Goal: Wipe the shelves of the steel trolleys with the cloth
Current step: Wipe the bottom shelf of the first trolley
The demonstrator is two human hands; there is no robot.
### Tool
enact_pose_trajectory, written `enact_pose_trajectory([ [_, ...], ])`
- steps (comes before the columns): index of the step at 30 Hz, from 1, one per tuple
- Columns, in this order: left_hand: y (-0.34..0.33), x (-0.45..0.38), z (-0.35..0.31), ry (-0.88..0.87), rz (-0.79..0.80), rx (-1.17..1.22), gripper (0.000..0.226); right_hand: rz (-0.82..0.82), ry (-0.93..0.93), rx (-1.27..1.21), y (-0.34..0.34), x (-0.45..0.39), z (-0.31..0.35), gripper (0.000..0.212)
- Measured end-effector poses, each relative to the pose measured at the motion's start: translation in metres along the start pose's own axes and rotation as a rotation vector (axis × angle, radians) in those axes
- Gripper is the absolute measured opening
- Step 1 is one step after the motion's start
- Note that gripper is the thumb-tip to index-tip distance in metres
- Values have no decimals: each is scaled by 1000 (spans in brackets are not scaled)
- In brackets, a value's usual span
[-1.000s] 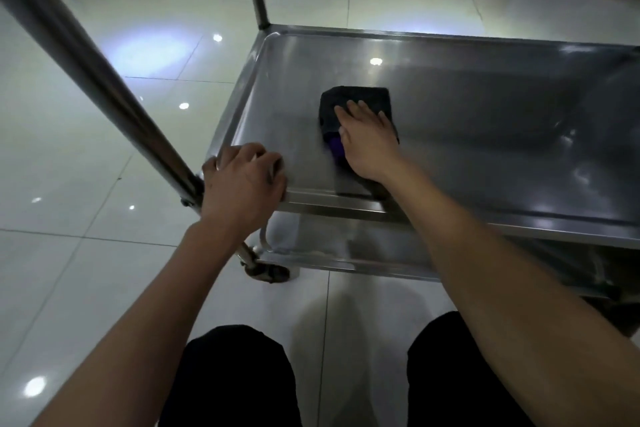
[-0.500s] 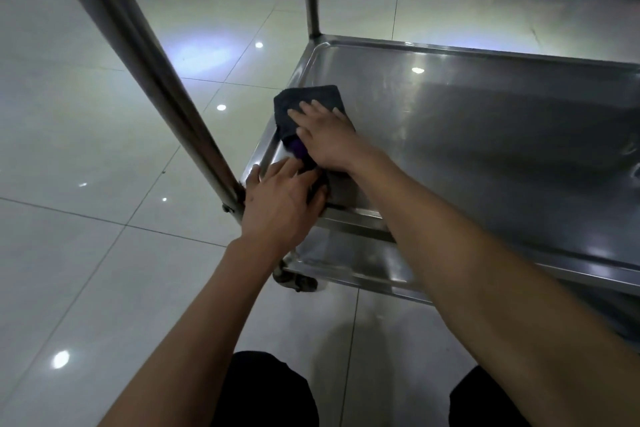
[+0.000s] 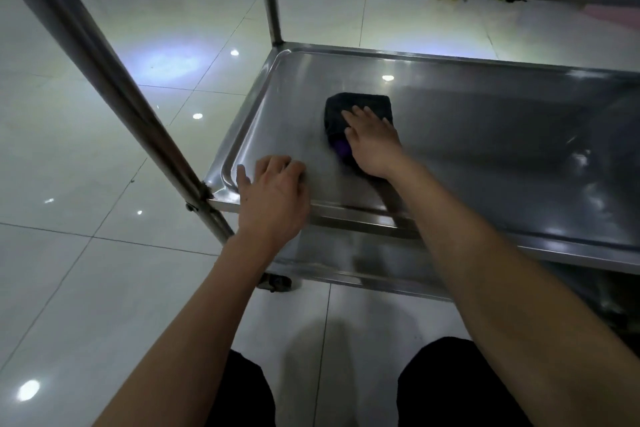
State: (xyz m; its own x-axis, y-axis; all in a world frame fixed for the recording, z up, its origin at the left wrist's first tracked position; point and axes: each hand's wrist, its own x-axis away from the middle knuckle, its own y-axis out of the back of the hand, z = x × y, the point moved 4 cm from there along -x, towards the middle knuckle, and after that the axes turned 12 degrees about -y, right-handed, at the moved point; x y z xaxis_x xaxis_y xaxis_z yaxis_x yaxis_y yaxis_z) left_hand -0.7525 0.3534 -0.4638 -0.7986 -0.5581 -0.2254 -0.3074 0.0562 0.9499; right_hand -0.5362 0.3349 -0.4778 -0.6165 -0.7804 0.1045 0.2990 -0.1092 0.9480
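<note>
Glossy pale floor tiles (image 3: pixel 104 149) fill the view from 7 to 11 o'clock, ceiling lights mirrored in them. Steel trolley next: you are crouched at its near left corner, an upper shelf edge crossing at 12 o'clock, one upright post (image 3: pixel 104 80) slanting down from 10 o'clock. Middle shelf (image 3: pixel 485 135), a shallow rimmed tray, runs from centre out to 3 o'clock; a lower shelf (image 3: pixel 346 260) shows dimly beneath it.

Your left hand (image 3: pixel 273 198) sits on the near rim at the corner, fingers curled over the edge, bracing. Your right hand (image 3: pixel 372 139) lies flat, fingers straight, pressing the dark cloth (image 3: pixel 360 107) onto the tray left of centre, a purple patch showing by the thumb.

Progress, as a judgement: wiping is under way on the left part of this shelf. No clear wet or clean boundary shows, so coverage cannot be told. Right half, far corners, the lower shelf and any other trolley likely remain.
</note>
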Motion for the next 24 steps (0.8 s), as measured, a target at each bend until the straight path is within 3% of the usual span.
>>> enact_pose_trajectory([
  [12,-40,-30,-150,-302,78,157,35,-120,-252,-15,52,55,-171,49],
  [18,-53,-27,-176,-405,123,158,49,-103,-257,-46,62,89,-198,49],
  [24,-56,-29,-175,-401,76,144,49,-82,-237,-73,55,144,-195,48],
])
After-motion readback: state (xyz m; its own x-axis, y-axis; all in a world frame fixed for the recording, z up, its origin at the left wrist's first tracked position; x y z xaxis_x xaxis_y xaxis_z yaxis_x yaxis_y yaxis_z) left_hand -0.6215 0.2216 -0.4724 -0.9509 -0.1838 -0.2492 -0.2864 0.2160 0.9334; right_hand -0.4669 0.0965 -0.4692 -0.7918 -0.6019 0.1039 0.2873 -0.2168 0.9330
